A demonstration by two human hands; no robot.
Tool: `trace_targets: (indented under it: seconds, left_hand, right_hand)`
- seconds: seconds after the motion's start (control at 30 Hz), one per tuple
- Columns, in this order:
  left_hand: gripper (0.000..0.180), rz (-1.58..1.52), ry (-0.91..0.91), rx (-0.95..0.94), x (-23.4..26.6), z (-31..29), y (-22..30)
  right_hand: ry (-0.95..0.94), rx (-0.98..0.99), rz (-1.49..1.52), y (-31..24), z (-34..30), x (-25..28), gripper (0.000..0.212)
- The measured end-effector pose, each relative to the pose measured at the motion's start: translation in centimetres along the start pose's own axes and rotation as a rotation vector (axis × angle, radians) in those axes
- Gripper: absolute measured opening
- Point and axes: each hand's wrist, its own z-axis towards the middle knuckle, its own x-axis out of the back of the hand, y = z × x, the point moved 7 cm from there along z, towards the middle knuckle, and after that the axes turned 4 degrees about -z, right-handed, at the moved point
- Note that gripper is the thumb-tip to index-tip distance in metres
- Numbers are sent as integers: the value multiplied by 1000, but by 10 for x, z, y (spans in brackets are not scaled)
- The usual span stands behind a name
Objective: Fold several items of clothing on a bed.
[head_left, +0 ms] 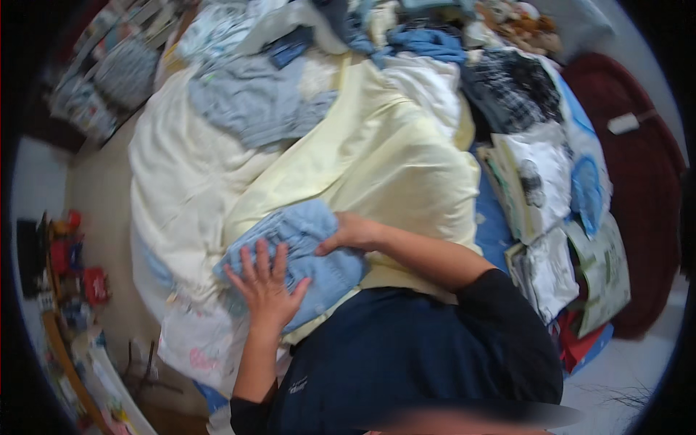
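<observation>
A: What lies at the far left of the cloth pile?

B: A white cloth garment with a pink print [199, 344], at the near side; beyond it spreads a soft cream-white fabric blanket [185, 181]; a crumpled grey cloth garment [250, 101] lies across the far part of that blanket.

A: And the 2 hands?

B: The left hand [267, 290] comes first; it is opened flat, palm down, fingers spread upon a light-blue denim garment [328, 279] and gripping nothing; the denim lies bunched just beyond the dark navy cloth top [384, 348], at the near edge of a smooth pale-yellow fabric sheet [406, 174]; the right hand [355, 232] rests at the denim's upper right edge, half curled, its thumb on the cloth; its other fingertips show poorly, so I cannot tell whether it pinches a fold.

A: Farther right?

B: A black-and-white plaid cloth garment [515, 87] at the far side; nearer, a folded white cloth garment with a dark print [547, 177]; outermost, a long dark-red fabric cushion [641, 196] bearing 1 white tag [623, 124].
</observation>
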Motion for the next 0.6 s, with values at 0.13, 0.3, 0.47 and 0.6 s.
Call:
trace_targets:
  seconds: [0.13,0.3,0.47,0.6]
  left_hand:
    - [93,-64,50,-33,6,-5,-4]
    - [75,-349,169,-74,29,4,-8]
    - [61,-574,339,-125,70,19,1]
    - [51,-581,452,-231,72,42,7]
  right_hand:
    - [39,-85,-152,-5,-5,-6,51]
    - [285,304,-386,-52,-49,-8,46]
    - [330,417,-474,-126,-139,-3,42]
    - [778,387,-632,-165,-282,68,45]
